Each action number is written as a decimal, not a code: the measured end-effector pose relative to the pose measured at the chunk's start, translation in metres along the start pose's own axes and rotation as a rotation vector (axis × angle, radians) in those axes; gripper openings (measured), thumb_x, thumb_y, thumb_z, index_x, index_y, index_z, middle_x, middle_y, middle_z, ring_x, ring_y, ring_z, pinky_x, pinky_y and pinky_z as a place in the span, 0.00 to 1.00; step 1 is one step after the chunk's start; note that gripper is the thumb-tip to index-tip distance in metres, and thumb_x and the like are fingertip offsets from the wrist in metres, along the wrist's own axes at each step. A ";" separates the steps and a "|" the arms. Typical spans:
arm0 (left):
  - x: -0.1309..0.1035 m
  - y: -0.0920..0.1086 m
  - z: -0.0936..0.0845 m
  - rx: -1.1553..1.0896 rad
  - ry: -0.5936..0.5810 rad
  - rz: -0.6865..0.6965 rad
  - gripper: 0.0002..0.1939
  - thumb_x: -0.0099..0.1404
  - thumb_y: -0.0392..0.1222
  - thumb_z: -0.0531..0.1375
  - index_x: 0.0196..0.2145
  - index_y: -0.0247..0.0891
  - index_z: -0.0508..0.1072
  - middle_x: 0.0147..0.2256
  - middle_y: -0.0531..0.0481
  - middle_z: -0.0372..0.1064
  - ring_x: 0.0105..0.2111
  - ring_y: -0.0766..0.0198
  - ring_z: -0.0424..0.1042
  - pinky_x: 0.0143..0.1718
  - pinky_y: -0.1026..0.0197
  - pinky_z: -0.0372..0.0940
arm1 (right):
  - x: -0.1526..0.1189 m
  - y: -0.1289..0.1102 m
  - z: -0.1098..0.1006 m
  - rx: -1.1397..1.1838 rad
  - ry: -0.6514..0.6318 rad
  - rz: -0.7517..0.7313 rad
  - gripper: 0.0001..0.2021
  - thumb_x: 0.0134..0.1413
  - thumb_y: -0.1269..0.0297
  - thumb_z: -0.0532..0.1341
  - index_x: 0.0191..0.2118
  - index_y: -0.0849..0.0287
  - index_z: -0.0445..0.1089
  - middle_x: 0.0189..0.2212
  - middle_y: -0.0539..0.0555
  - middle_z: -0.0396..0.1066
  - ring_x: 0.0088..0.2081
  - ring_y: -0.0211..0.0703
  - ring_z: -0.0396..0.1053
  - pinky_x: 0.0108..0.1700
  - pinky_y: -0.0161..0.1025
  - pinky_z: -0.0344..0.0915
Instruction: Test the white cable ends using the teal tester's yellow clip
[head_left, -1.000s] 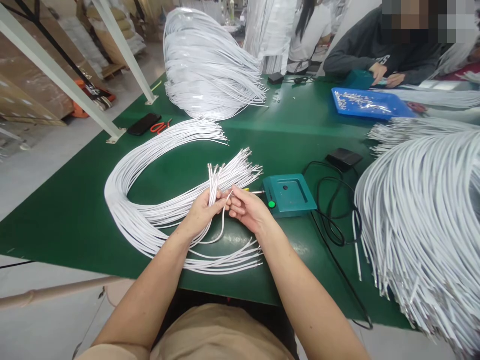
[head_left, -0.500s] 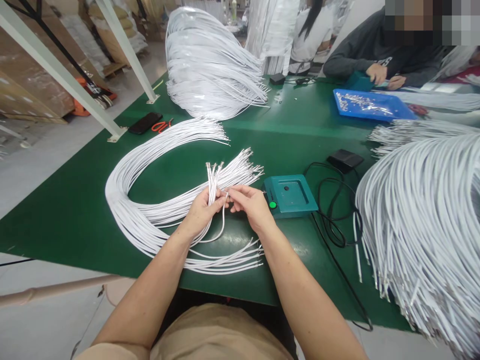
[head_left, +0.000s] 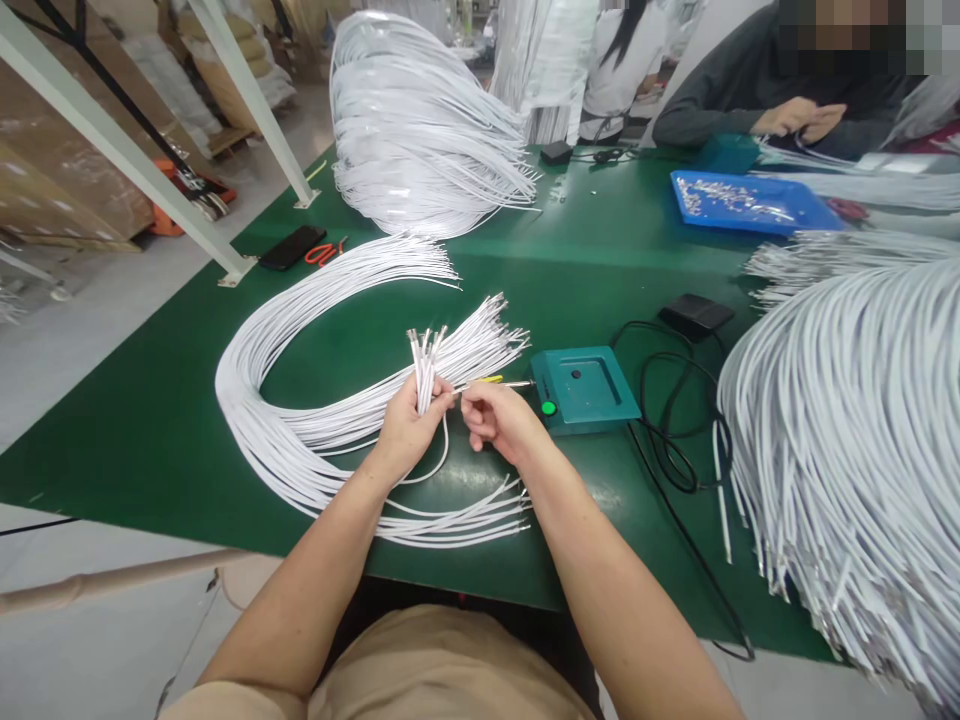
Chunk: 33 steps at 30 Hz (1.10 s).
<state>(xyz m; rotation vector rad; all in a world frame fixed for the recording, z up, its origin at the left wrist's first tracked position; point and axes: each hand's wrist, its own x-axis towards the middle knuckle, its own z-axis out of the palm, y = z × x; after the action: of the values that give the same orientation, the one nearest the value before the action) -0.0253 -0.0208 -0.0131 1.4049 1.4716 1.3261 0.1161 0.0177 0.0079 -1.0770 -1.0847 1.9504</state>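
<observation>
My left hand (head_left: 407, 425) is wrapped round a small bunch of white cables (head_left: 424, 372), whose metal-tipped ends stick up above the fingers. One cable loops down from its fingertips. Close to those fingertips, my right hand (head_left: 501, 418) has its thumb and forefinger pinched together; what lies between them is too small to make out. A thin metal shaft (head_left: 519, 384) and a yellow piece (head_left: 491, 379) show just above my right hand, beside a green device (head_left: 589, 385) with a green button. Behind my hands, a large curved bundle of white cables (head_left: 251, 370) lies on the table.
More white cables are heaped at the right (head_left: 840, 400) and the back (head_left: 420, 120). A blue tray (head_left: 757, 205) of small parts sits near a person's hands. Also on the green table (head_left: 150, 400) are a phone (head_left: 292, 247), orange scissors (head_left: 324, 254), a black pedal (head_left: 696, 315) and black cord.
My right hand has moved slightly right and down from my left fingertips, uncovering the yellow piece and metal shaft. Across the table, the other person's hands have moved closer together.
</observation>
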 end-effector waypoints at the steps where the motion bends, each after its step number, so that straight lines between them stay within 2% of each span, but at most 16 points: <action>1: 0.000 0.000 0.000 -0.024 -0.002 -0.009 0.05 0.60 0.39 0.60 0.32 0.38 0.66 0.30 0.53 0.67 0.30 0.66 0.67 0.36 0.62 0.61 | -0.001 -0.001 0.000 0.018 -0.001 0.012 0.06 0.42 0.64 0.56 0.21 0.60 0.64 0.12 0.41 0.53 0.12 0.27 0.42 0.13 0.31 0.58; 4: 0.002 0.001 0.001 -0.100 -0.018 -0.024 0.07 0.60 0.40 0.60 0.31 0.38 0.64 0.31 0.52 0.67 0.31 0.65 0.68 0.37 0.61 0.62 | -0.002 -0.003 0.003 0.014 0.129 -0.108 0.11 0.46 0.58 0.58 0.33 0.60 0.70 0.16 0.42 0.60 0.13 0.28 0.49 0.14 0.30 0.61; 6: 0.003 0.000 0.001 -0.121 -0.032 -0.027 0.08 0.60 0.41 0.60 0.31 0.38 0.64 0.31 0.52 0.67 0.31 0.65 0.68 0.38 0.61 0.62 | -0.001 -0.002 0.005 -0.008 0.160 -0.201 0.14 0.46 0.56 0.60 0.38 0.59 0.71 0.19 0.43 0.64 0.15 0.28 0.54 0.16 0.30 0.63; 11: 0.003 -0.002 0.000 -0.125 -0.038 -0.047 0.08 0.60 0.42 0.61 0.32 0.38 0.65 0.31 0.52 0.67 0.32 0.65 0.68 0.39 0.61 0.62 | 0.001 0.005 0.004 -0.060 0.134 -0.258 0.09 0.44 0.60 0.64 0.29 0.61 0.74 0.21 0.47 0.69 0.18 0.29 0.60 0.22 0.30 0.65; 15: 0.002 -0.002 -0.001 -0.153 -0.043 -0.052 0.09 0.60 0.43 0.62 0.32 0.38 0.65 0.32 0.51 0.68 0.33 0.64 0.69 0.40 0.60 0.63 | 0.000 0.003 0.001 0.041 0.091 -0.192 0.09 0.43 0.60 0.65 0.28 0.61 0.74 0.21 0.47 0.69 0.17 0.28 0.59 0.23 0.31 0.66; 19: 0.002 0.001 0.000 -0.146 -0.037 -0.053 0.09 0.59 0.42 0.62 0.31 0.37 0.65 0.30 0.52 0.67 0.31 0.65 0.68 0.37 0.62 0.62 | 0.000 0.002 0.000 0.015 0.090 -0.200 0.07 0.42 0.62 0.64 0.27 0.61 0.74 0.21 0.47 0.69 0.17 0.28 0.60 0.23 0.31 0.66; 23: 0.002 0.002 0.001 -0.127 -0.047 -0.088 0.09 0.58 0.43 0.63 0.33 0.37 0.67 0.28 0.53 0.67 0.29 0.65 0.68 0.35 0.62 0.61 | 0.004 0.007 -0.002 -0.176 0.224 -0.261 0.07 0.43 0.65 0.60 0.20 0.60 0.68 0.15 0.44 0.62 0.14 0.28 0.58 0.17 0.28 0.59; 26: 0.002 0.000 0.002 -0.143 -0.049 -0.105 0.10 0.58 0.43 0.63 0.33 0.37 0.67 0.30 0.52 0.68 0.29 0.66 0.68 0.33 0.63 0.61 | 0.007 0.011 -0.007 -0.363 0.294 -0.205 0.08 0.43 0.66 0.59 0.19 0.60 0.67 0.13 0.43 0.59 0.11 0.29 0.57 0.12 0.28 0.51; 29: 0.003 -0.002 0.002 -0.184 -0.041 -0.125 0.10 0.58 0.44 0.62 0.32 0.37 0.65 0.31 0.52 0.68 0.29 0.66 0.68 0.30 0.64 0.60 | 0.007 0.010 -0.010 -0.378 0.273 -0.161 0.08 0.46 0.64 0.58 0.22 0.59 0.70 0.15 0.44 0.61 0.10 0.29 0.56 0.11 0.29 0.52; 33: 0.004 -0.002 0.001 -0.197 -0.048 -0.121 0.11 0.59 0.44 0.63 0.31 0.37 0.65 0.29 0.53 0.67 0.27 0.68 0.67 0.29 0.65 0.60 | 0.004 0.008 -0.006 -0.284 0.204 -0.302 0.13 0.53 0.55 0.56 0.35 0.57 0.73 0.23 0.46 0.68 0.15 0.30 0.59 0.17 0.30 0.60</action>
<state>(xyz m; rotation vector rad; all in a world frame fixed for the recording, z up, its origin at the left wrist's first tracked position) -0.0256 -0.0170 -0.0146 1.1947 1.3343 1.3133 0.1182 0.0188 -0.0026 -1.1549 -1.3489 1.4483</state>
